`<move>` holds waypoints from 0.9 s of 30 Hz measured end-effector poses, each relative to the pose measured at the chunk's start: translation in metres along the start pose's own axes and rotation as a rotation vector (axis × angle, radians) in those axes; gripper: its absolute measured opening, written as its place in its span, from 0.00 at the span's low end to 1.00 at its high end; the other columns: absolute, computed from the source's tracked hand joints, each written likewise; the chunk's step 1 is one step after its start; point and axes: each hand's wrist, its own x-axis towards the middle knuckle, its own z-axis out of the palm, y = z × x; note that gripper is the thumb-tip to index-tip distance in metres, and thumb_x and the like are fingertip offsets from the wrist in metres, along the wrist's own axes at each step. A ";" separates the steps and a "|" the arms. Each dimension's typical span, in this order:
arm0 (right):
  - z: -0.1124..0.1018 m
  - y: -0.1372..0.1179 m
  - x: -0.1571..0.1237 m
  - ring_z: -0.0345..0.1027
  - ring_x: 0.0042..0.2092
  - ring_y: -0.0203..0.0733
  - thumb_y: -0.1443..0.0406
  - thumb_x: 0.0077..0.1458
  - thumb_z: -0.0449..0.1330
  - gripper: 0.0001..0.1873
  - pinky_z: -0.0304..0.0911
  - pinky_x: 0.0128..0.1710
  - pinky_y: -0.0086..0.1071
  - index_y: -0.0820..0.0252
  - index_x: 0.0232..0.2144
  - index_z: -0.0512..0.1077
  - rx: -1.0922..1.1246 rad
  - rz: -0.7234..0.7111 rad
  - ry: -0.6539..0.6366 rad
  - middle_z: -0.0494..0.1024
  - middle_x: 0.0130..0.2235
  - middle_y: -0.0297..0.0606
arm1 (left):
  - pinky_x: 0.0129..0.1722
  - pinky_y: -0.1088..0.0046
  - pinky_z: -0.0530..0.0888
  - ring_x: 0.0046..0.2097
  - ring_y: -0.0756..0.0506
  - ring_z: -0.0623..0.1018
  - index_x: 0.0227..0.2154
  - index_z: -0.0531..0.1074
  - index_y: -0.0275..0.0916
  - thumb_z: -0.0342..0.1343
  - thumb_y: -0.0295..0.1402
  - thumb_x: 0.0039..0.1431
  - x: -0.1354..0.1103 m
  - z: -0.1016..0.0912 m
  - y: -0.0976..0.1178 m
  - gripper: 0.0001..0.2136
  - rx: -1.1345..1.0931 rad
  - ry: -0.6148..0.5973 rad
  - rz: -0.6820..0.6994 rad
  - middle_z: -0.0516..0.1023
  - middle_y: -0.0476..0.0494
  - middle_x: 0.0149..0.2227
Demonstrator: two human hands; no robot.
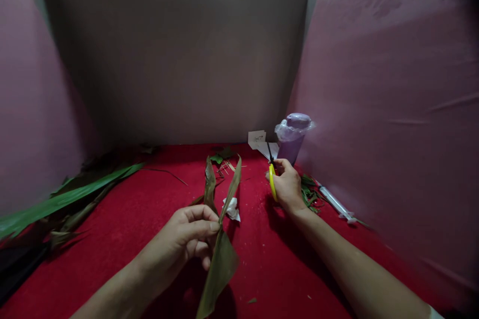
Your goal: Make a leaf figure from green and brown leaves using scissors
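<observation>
My left hand (194, 234) pinches a long brownish-green dried leaf (220, 269) between thumb and fingers, low in the middle of the view. Two narrow parts of leaf rise above the pinch, and a broad part hangs below it. To the right, my right hand (286, 184) is closed around a pair of scissors (272, 182) with a yellow handle. Their dark blades point away from me, apart from the leaf. Behind the leaf, a crumpled white tissue (232, 208) rests on the red cloth (149, 219).
Long green leaves (75, 202) and dried ones lie at the left. Farther back are thin sticks (227, 166), a small green leaf (216, 159) and a white card (257, 138). A purple bottle (291, 147), green scraps (309, 194) and a syringe (335, 203) stand or lie along the right wall.
</observation>
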 end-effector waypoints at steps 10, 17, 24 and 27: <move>-0.011 -0.020 -0.014 0.70 0.33 0.45 0.63 0.45 0.60 0.15 0.59 0.31 0.31 0.54 0.40 0.70 -0.165 -0.098 -0.093 0.77 0.31 0.37 | 0.19 0.79 0.70 0.20 0.53 0.71 0.24 0.69 0.36 0.59 0.29 0.49 0.000 -0.001 0.001 0.05 0.015 0.049 0.066 0.71 0.51 0.20; -0.018 -0.056 -0.066 0.65 0.26 0.36 0.57 0.48 0.62 0.19 0.58 0.25 0.27 0.58 0.39 0.64 0.220 -0.238 -0.407 0.71 0.25 0.31 | 0.21 0.78 0.68 0.21 0.53 0.71 0.26 0.69 0.37 0.59 0.33 0.50 0.003 -0.003 0.001 0.06 0.012 0.263 0.191 0.73 0.49 0.21; -0.025 -0.065 -0.096 0.59 0.23 0.33 0.58 0.42 0.66 0.17 0.54 0.22 0.26 0.59 0.30 0.65 0.169 -0.335 -0.689 0.68 0.22 0.29 | 0.19 0.80 0.66 0.21 0.54 0.69 0.26 0.69 0.35 0.60 0.32 0.48 0.005 -0.007 0.000 0.06 0.028 0.351 0.269 0.71 0.51 0.21; -0.024 -0.067 -0.100 0.55 0.21 0.33 0.57 0.40 0.67 0.20 0.51 0.22 0.27 0.58 0.33 0.66 0.060 -0.357 -0.679 0.66 0.20 0.27 | 0.18 0.81 0.65 0.20 0.54 0.69 0.26 0.69 0.35 0.60 0.32 0.48 0.004 -0.007 0.001 0.06 0.029 0.384 0.275 0.71 0.51 0.20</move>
